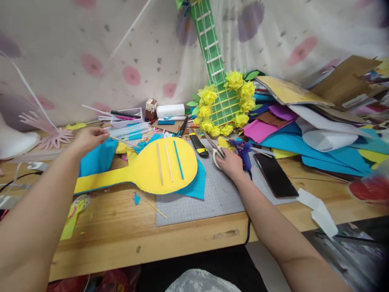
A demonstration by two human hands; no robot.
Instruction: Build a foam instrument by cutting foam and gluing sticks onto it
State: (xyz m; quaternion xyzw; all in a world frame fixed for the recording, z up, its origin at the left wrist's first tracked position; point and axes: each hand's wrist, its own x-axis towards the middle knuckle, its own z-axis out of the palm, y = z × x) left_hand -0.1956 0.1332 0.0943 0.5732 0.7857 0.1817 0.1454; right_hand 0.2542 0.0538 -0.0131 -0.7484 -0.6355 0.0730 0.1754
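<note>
My left hand (91, 139) is closed in a pinch on the end of a thin wooden stick (124, 141), which points right over the paper scraps. My right hand (231, 163) has its fingers closed at the white handles of a pair of scissors (217, 153), whose blades point away from me on the mat. Between my hands lies a yellow guitar-shaped cutout (146, 162) with blue edging, its neck toward the left. Across its round body lie two pale sticks (169, 162) and one blue stick (178, 159), side by side. Blue paper (196, 182) shows beneath it.
A green guitar (217, 61) with yellow flowers leans at the back. A glue gun (244, 153), a phone (275, 175) and a utility knife (199, 145) lie near my right hand on the grey cutting mat (219, 207). Paper sheets (319, 142) pile up at right.
</note>
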